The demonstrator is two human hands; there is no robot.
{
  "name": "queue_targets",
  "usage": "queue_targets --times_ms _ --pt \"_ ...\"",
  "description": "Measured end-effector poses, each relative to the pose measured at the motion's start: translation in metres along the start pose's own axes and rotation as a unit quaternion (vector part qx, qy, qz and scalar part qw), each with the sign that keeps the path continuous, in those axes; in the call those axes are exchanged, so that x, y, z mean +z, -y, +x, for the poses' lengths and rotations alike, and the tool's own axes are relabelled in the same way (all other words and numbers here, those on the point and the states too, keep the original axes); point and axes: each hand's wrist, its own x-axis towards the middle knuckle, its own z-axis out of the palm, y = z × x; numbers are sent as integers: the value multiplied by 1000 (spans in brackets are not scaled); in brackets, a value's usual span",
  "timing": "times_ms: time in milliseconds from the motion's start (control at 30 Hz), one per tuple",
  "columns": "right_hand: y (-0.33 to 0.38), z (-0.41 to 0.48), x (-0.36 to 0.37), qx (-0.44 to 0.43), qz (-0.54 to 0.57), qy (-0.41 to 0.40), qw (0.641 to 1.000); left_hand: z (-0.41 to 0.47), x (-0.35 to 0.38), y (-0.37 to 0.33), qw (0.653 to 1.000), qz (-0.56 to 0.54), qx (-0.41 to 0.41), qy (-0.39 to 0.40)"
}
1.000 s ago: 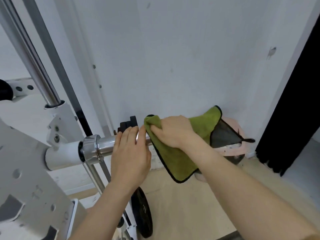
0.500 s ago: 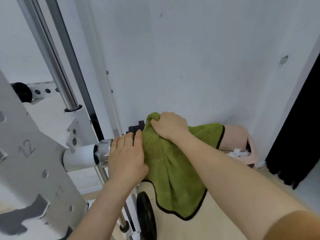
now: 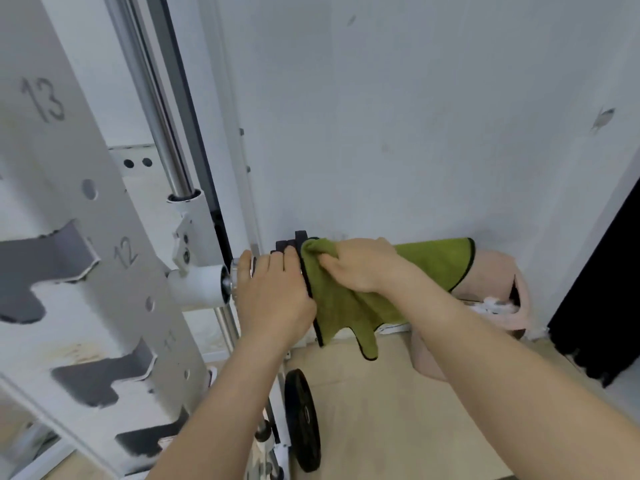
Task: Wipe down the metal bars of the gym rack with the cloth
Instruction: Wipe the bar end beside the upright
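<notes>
A green cloth [image 3: 346,306] with black trim drapes over the end of the horizontal chrome bar sleeve, which it hides. My right hand [image 3: 360,265] grips the cloth around that sleeve. My left hand [image 3: 273,292] is wrapped over the sleeve just left of the cloth, next to the chrome collar [image 3: 231,282] and the white carriage tube [image 3: 197,285]. A chrome vertical guide rod [image 3: 156,109] rises from the carriage. The white rack upright [image 3: 104,271] with numbered notches fills the left.
A black weight plate [image 3: 304,417] stands on the wooden floor below the hands. A pink bin [image 3: 498,292] sits against the white wall on the right. A black curtain [image 3: 606,289] hangs at the far right. Small black plates [image 3: 287,244] show behind the hands.
The view has shifted so the rack upright fills more of the left. The cloth now hangs in a shorter bunch over the sleeve, and both hands stay on the bar.
</notes>
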Motion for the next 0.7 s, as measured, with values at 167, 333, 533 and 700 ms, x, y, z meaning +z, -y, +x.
queue_targets --times_ms 167,333,533,700 --pt "31 15 2 17 43 -10 999 -36 2 -3 999 -24 0 -31" --pt "39 43 -4 61 102 49 992 -62 -27 -5 987 -154 -31 -46" --pt "24 -3 -3 -120 178 -18 977 -12 -33 -24 943 -312 108 -37" --pt "-65 -35 -7 74 245 -293 921 -10 11 -22 990 -24 141 15"
